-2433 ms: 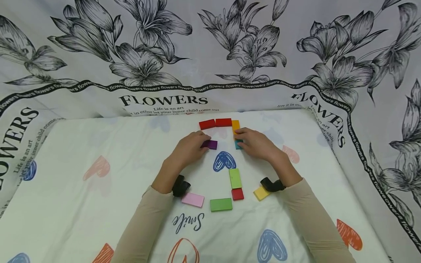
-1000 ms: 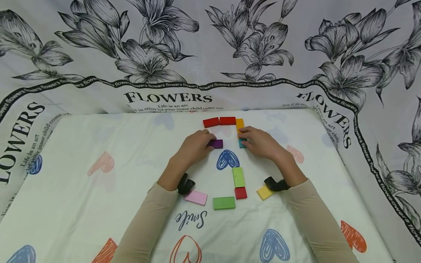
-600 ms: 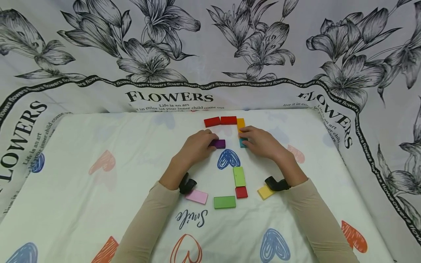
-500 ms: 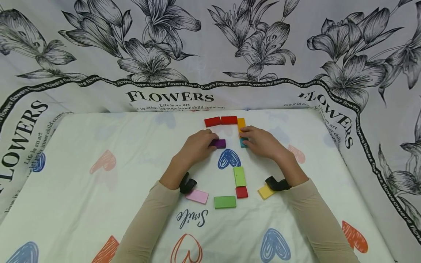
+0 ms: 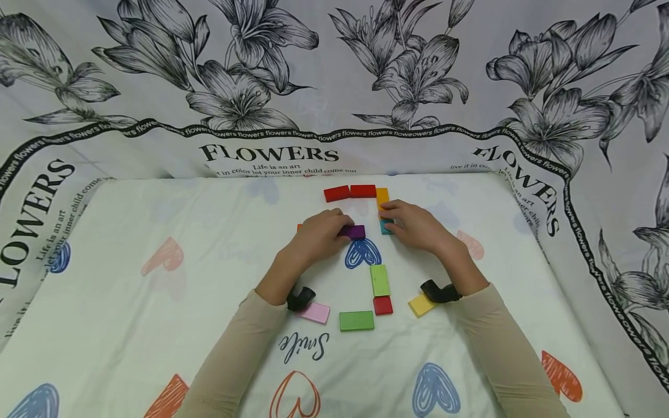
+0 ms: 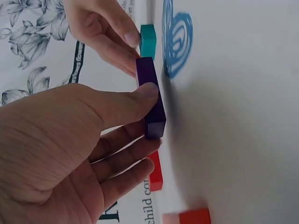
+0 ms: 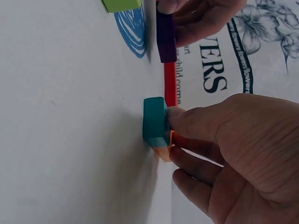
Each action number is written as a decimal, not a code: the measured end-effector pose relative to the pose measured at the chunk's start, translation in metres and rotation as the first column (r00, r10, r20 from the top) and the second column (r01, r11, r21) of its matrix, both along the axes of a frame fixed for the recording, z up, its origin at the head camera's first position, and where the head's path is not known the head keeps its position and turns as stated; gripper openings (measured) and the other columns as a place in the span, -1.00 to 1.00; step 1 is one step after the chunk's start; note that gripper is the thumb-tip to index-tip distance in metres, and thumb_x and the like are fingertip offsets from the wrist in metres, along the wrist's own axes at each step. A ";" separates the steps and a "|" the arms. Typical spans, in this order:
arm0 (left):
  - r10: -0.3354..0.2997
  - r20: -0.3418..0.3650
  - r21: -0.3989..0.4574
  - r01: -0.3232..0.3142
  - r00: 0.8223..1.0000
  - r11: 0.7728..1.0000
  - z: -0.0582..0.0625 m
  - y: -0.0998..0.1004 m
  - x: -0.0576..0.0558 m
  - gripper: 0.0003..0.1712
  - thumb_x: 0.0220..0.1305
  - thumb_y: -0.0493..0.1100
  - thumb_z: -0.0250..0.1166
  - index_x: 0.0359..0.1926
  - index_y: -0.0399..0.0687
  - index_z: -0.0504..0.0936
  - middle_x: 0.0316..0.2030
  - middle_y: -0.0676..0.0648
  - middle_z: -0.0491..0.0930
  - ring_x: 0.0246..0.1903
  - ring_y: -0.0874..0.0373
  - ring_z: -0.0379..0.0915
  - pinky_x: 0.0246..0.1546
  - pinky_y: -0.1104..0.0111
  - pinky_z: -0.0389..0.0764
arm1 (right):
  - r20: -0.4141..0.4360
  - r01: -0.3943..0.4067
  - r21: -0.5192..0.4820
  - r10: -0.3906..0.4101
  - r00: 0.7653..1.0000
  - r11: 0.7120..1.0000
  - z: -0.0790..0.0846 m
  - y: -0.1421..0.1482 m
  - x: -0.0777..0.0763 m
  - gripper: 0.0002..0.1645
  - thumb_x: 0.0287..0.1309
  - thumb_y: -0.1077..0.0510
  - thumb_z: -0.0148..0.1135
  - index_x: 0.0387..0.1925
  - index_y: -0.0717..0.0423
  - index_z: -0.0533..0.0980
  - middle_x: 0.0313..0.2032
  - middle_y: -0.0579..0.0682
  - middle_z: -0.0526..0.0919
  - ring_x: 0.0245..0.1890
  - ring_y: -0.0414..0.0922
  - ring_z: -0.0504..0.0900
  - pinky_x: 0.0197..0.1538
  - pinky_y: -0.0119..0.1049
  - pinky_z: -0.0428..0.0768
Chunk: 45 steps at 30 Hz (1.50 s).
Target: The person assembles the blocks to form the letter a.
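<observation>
My left hand point(image 5: 324, 233) pinches a purple block point(image 6: 148, 74) between thumb and fingers, held close over the white cloth. In the head view the purple block sits just above a blue printed heart. My right hand point(image 5: 415, 223) holds a teal block point(image 7: 154, 116) at its side, thumb against it and fingers behind. An orange block point(image 5: 382, 196) adjoins the teal one on the far side. Two red blocks point(image 5: 363, 191) lie end to end from the orange block's far end toward the left. The left hand partly hides an orange-red block point(image 6: 196, 216).
Nearer the body lie a lime block point(image 5: 380, 280), a small red block point(image 5: 383, 305) touching it, and a green block point(image 5: 357, 321). A pink block point(image 5: 316, 313) and a yellow block point(image 5: 421, 305) are partly covered by the wrist cameras. A flower-printed curtain point(image 5: 334, 87) stands behind.
The left hand has carried the purple block to the right and slightly toward the body, uncovering an orange corner at its left. The right hand stays at the teal block.
</observation>
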<state>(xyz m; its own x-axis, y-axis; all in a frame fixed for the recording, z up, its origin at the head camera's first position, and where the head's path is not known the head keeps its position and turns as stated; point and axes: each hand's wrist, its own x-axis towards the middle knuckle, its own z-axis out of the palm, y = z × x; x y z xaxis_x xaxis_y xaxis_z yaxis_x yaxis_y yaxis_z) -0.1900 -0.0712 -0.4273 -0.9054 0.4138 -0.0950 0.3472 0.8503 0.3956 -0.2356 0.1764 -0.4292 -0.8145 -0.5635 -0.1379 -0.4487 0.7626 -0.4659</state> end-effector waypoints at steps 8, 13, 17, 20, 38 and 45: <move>0.002 0.044 -0.005 -0.002 0.999 1.000 0.000 0.022 0.013 -0.57 0.43 -0.02 0.40 0.23 -0.08 0.70 -0.01 -0.08 0.75 -0.08 0.07 0.62 0.13 0.25 0.71 | 0.009 -0.003 -0.004 0.003 1.000 1.000 0.000 0.001 0.001 -0.49 0.50 0.15 0.24 0.38 0.22 0.54 0.47 0.18 0.50 0.52 0.21 0.43 0.57 0.16 0.39; 0.000 0.041 0.014 -0.001 0.999 1.000 -0.001 0.044 0.020 -0.53 0.44 0.00 0.38 0.27 -0.07 0.67 -0.03 -0.06 0.76 -0.14 0.12 0.60 0.00 0.30 0.69 | -0.005 -0.015 -0.011 0.015 1.000 1.000 -0.001 0.004 -0.001 -0.50 0.51 0.16 0.23 0.37 0.24 0.54 0.46 0.19 0.51 0.51 0.21 0.44 0.57 0.16 0.39; 0.031 0.035 -0.012 -0.030 0.999 0.999 0.002 0.056 0.025 -0.55 0.43 -0.01 0.40 0.26 -0.03 0.69 -0.02 -0.05 0.77 -0.11 0.11 0.63 0.02 0.28 0.71 | -0.010 -0.031 -0.040 0.031 0.999 0.999 -0.002 0.004 -0.003 -0.51 0.50 0.18 0.23 0.37 0.26 0.54 0.46 0.20 0.51 0.50 0.22 0.44 0.57 0.17 0.39; 0.047 0.026 -0.032 -0.046 0.999 0.998 0.004 0.063 0.028 -0.58 0.42 -0.02 0.42 0.24 0.03 0.73 0.00 -0.03 0.79 -0.04 0.10 0.66 0.06 0.26 0.73 | -0.001 -0.021 -0.049 0.021 1.000 0.999 -0.002 0.003 -0.005 -0.51 0.49 0.19 0.25 0.36 0.25 0.55 0.46 0.19 0.51 0.51 0.22 0.44 0.57 0.17 0.38; 0.055 0.024 -0.101 -0.052 0.998 0.994 -0.001 0.092 0.041 -0.39 0.46 0.05 0.35 0.41 -0.12 0.57 0.11 -0.18 0.68 -0.02 0.01 0.64 0.02 0.20 0.77 | -0.001 -0.020 -0.006 0.020 1.000 1.000 -0.001 0.006 -0.005 -0.50 0.50 0.17 0.23 0.37 0.23 0.54 0.47 0.18 0.50 0.51 0.22 0.44 0.56 0.18 0.39; 0.076 0.004 -0.141 -0.074 0.997 0.987 -0.003 0.099 0.042 -0.35 0.46 0.10 0.35 0.43 -0.11 0.54 0.16 -0.17 0.67 0.04 0.00 0.66 0.10 0.18 0.77 | -0.010 -0.038 -0.016 0.037 0.999 0.999 -0.001 0.005 -0.004 -0.50 0.49 0.19 0.24 0.37 0.25 0.54 0.46 0.21 0.51 0.50 0.24 0.44 0.55 0.18 0.40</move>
